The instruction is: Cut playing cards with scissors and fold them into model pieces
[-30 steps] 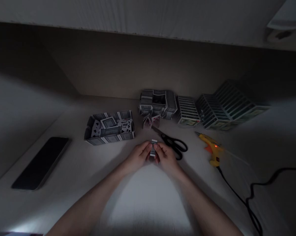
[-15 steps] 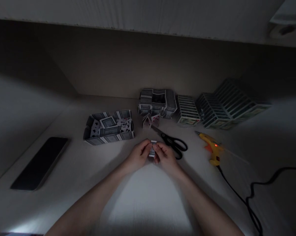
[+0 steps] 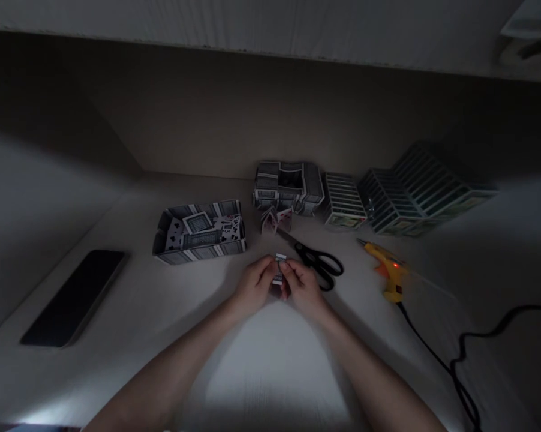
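Observation:
A small patterned card piece (image 3: 279,271) is pinched between both hands in the middle of the white surface. My left hand (image 3: 255,281) grips its left side, and my right hand (image 3: 301,284) holds its right side; fingertips cover part of it. Black-handled scissors (image 3: 318,261) lie just beyond and beside my right hand, blades pointing up and left. Small folded cards (image 3: 276,220) stand near the blade tip. To the left, an open box made of cards (image 3: 198,255) holds loose playing cards (image 3: 197,223).
A card-built structure (image 3: 288,183) stands at the back wall. Right of it are slatted card stacks (image 3: 345,201) and a stepped one (image 3: 414,192). A yellow glue gun (image 3: 391,273) with a lit red light trails a black cable (image 3: 426,345). A dark phone (image 3: 75,297) lies left.
The card piece is slightly more tilted between my fingers. Both hands remain in nearly the same place, and the objects around them have not moved.

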Demonstrator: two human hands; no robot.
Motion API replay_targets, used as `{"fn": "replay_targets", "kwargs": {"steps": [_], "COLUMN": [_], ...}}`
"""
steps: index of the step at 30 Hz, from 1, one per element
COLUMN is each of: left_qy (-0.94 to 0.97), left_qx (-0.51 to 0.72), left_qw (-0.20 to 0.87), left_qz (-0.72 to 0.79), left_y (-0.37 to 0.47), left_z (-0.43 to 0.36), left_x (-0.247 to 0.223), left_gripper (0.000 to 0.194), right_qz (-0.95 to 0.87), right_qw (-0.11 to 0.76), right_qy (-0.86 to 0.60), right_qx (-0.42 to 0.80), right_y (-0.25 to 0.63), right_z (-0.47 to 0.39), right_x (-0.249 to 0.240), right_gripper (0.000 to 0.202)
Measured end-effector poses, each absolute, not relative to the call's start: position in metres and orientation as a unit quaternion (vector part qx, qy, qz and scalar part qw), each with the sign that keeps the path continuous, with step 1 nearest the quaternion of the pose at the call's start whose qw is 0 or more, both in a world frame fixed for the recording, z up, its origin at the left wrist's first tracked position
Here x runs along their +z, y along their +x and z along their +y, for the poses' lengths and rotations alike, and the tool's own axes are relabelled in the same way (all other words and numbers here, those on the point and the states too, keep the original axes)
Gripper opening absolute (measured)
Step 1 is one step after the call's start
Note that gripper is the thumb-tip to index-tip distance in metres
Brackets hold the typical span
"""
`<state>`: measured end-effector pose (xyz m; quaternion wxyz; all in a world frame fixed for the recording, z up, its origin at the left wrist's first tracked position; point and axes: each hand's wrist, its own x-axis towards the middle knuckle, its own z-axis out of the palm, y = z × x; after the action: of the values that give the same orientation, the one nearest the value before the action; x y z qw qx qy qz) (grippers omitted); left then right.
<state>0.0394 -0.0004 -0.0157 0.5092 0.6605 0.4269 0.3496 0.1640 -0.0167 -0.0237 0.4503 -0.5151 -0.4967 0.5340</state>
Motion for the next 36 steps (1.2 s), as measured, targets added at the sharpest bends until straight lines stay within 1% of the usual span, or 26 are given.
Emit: {"fn": "replay_targets", "kwargs": {"steps": [5, 15, 17, 21, 23, 30, 36], "left_qy": [0.697, 0.713, 0.703, 0.660, 0.648, 0.688, 0.694], "left_qx": [0.353, 0.354, 0.356, 0.348, 0.345, 0.321, 0.297], "left_qw": [0.444, 0.420, 0.439, 0.542, 0.564, 0.495, 0.498], "left_qz": [0.438, 0.437, 0.432, 0.388, 0.379, 0.423, 0.427], "left_y": [0.038, 0.038, 0.039, 0.039, 0.040, 0.038, 0.039], "left_z": [0.001, 0.002, 0.002, 0.002, 0.002, 0.001, 0.000], "left_x": [-0.016, -0.017, -0.016, -0.015, -0.014, -0.013, -0.011], "left_gripper": [0.025, 0.026, 0.027, 0.025, 0.026, 0.027, 0.030], "right_qz": [-0.499, -0.476, -0.466, -0.458, -0.462, -0.459, -0.473], "right_qw": [0.446, 0.463, 0.467, 0.474, 0.474, 0.493, 0.488], "right_qy": [-0.513, -0.497, -0.494, -0.488, -0.488, -0.494, -0.502], "right_qx": [0.538, 0.559, 0.566, 0.573, 0.568, 0.550, 0.536], "right_y": [0.166, 0.167, 0.168, 0.169, 0.169, 0.174, 0.177], "right_z": [-0.016, -0.014, -0.015, -0.015, -0.015, -0.011, -0.009], "right_x": [-0.025, -0.026, -0.024, -0.019, -0.019, -0.020, -0.021], "right_gripper": [0.038, 0.037, 0.036, 0.037, 0.038, 0.030, 0.027]}}
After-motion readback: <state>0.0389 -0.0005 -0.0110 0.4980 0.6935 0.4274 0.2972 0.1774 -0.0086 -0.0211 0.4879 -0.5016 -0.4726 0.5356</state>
